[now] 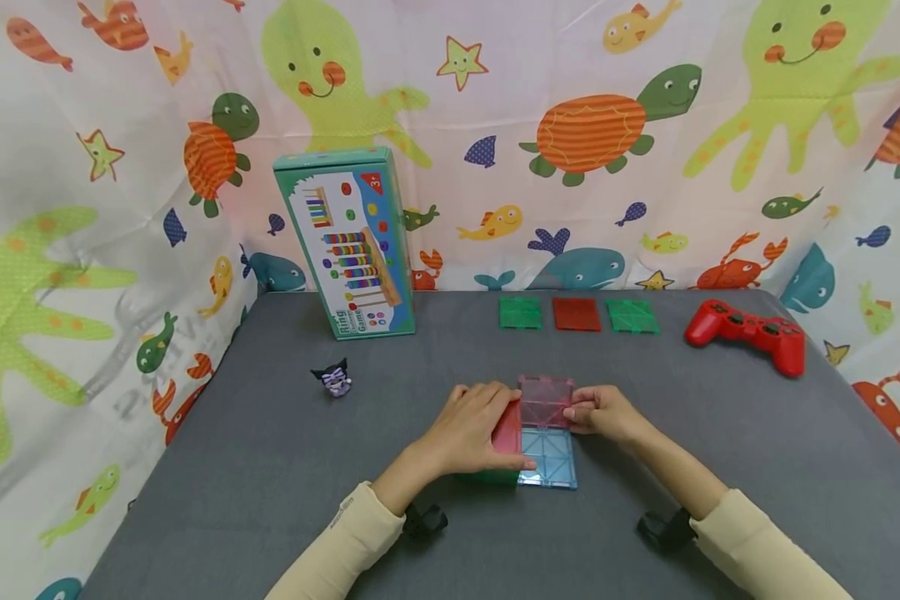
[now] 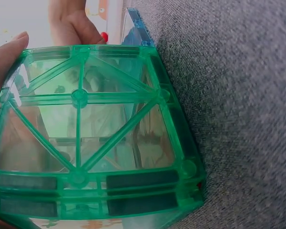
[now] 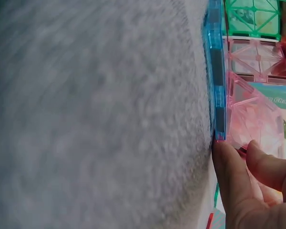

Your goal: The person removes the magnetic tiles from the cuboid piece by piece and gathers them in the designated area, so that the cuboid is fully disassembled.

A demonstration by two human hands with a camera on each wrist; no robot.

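My left hand [image 1: 467, 429] spans a small box of magnetic tiles, its thumb along the near right edge and its fingers over the far side. The box has a red top tile [image 1: 507, 430], and a green tile [image 2: 79, 98] forms the side seen in the left wrist view. Against its right side a blue magnetic tile [image 1: 547, 458] lies flat on the table. My right hand [image 1: 606, 413] pinches the right edge of a pink magnetic tile [image 1: 546, 402] between thumb and fingers. In the right wrist view this tile leans up beside the blue tile's edge.
Two green tiles [image 1: 521, 312] and a red tile [image 1: 577, 314] lie in a row at the back. A red game controller [image 1: 750, 332] is to their right. A tall toy box [image 1: 352, 242] and a small figurine [image 1: 335, 379] stand on the left.
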